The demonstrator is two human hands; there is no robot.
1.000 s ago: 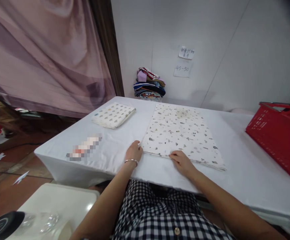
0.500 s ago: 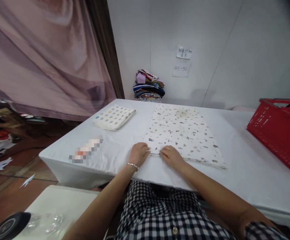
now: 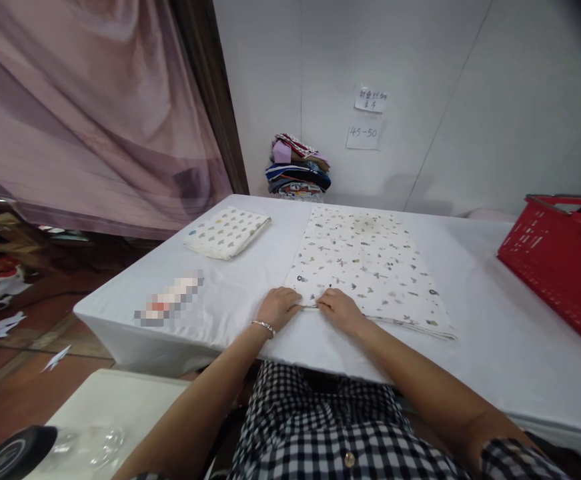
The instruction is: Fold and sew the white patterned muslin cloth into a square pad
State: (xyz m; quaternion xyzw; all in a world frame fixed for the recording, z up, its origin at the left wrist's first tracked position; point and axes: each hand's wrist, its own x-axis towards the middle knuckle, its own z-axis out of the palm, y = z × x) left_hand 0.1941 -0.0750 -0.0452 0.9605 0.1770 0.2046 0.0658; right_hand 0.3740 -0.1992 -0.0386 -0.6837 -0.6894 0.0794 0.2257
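A white cloth point(image 3: 365, 263) with small printed motifs lies folded flat in layers on the white-covered table point(image 3: 250, 283). My left hand point(image 3: 277, 308) pinches its near left corner, with a silver bracelet at the wrist. A short way to the right along the same near edge, my right hand point(image 3: 341, 311) is closed on the cloth too; its fingertips are partly hidden. The cloth's far part carries a faint brownish patch. To the left rests a second, smaller folded cloth point(image 3: 227, 233) with a grey heart print, apart from both hands.
A red plastic basket point(image 3: 560, 267) stands on the table's right side. A blurred-out item point(image 3: 170, 298) lies at the left front. Behind the table's far edge rises a stack of folded fabrics point(image 3: 297, 170). A white stool top point(image 3: 120, 400) is at the lower left.
My right hand has shifted very slightly left along the cloth's near edge. The view has moved a little; both hands stay on the cloth.
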